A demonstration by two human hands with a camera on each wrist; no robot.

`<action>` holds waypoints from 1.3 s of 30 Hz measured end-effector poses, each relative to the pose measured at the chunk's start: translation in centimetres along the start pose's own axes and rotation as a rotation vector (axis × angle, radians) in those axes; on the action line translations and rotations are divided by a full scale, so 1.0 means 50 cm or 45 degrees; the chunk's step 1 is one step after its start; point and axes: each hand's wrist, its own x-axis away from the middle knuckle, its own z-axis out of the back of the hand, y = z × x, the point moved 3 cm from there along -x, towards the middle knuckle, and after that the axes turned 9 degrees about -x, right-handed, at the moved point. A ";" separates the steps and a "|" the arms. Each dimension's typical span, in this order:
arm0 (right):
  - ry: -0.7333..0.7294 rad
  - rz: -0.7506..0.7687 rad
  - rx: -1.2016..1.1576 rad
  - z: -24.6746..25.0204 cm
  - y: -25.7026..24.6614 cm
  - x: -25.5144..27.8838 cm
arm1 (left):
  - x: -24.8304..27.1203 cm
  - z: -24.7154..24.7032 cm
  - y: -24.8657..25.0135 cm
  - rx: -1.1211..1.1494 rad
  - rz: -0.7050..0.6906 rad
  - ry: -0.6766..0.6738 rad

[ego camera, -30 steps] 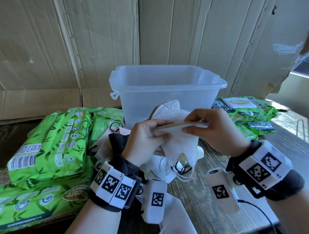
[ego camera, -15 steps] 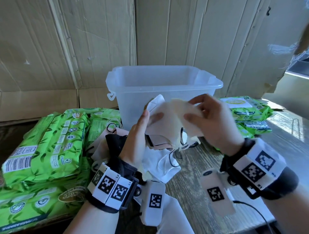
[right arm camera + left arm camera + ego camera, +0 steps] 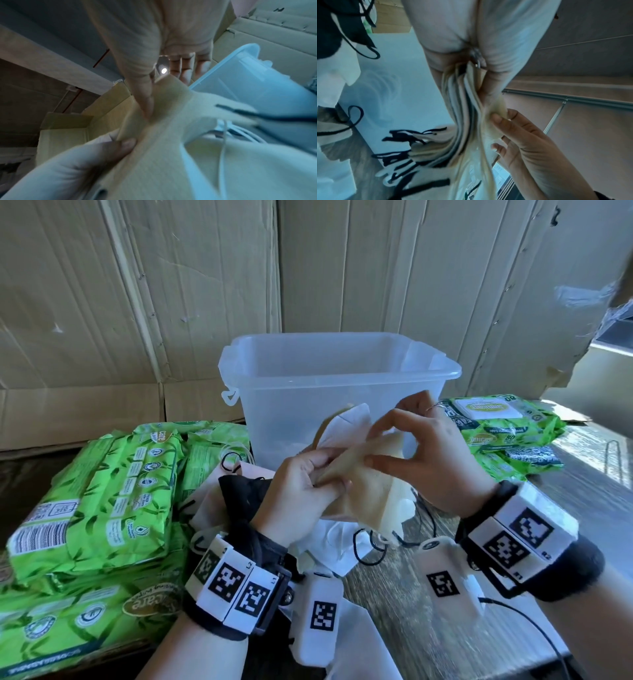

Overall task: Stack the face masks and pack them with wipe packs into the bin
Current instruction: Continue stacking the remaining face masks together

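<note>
Stacking underway, packing not begun. On my left, the green wipe packs [image 3: 96, 494] lie piled on the table, none binned. My left hand [image 3: 301, 494] grips the gathered stack of face masks [image 3: 363, 474] by one edge, several layers showing in the left wrist view; my right hand [image 3: 421, 453] pinches the beige top mask between thumb and fingertips, squaring it onto the stack. Loose masks [image 3: 335, 542] lie beneath, unstacked. The clear bin [image 3: 342, 378] stands just behind my hands; it looks empty, though its cloudy wall hides the bottom. More wipe packs [image 3: 507, 426] sit at right. The surface is a dark wood-grain table [image 3: 394, 594]; flattened cardboard [image 3: 171, 302] lines the wall behind.
</note>
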 end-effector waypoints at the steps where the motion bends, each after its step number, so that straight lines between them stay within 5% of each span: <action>1: -0.002 0.023 -0.006 0.003 0.001 0.001 | 0.000 -0.001 -0.001 -0.005 0.000 -0.002; 11: -0.250 0.137 -0.009 -0.012 -0.013 0.014 | 0.008 -0.004 0.006 -0.155 -0.078 0.009; 18: -0.117 -0.192 -0.478 0.008 0.015 -0.001 | 0.013 -0.009 0.020 0.057 0.012 -0.049; 26: 0.039 -0.226 -0.456 -0.001 0.026 -0.005 | 0.004 -0.009 -0.001 0.031 0.006 0.023; 31: 0.013 -0.296 -0.069 -0.002 0.033 -0.002 | 0.004 -0.004 -0.006 0.026 0.003 0.066; 39: 0.028 -0.151 -0.290 0.008 0.004 0.014 | 0.004 0.001 0.019 -0.017 -0.134 0.137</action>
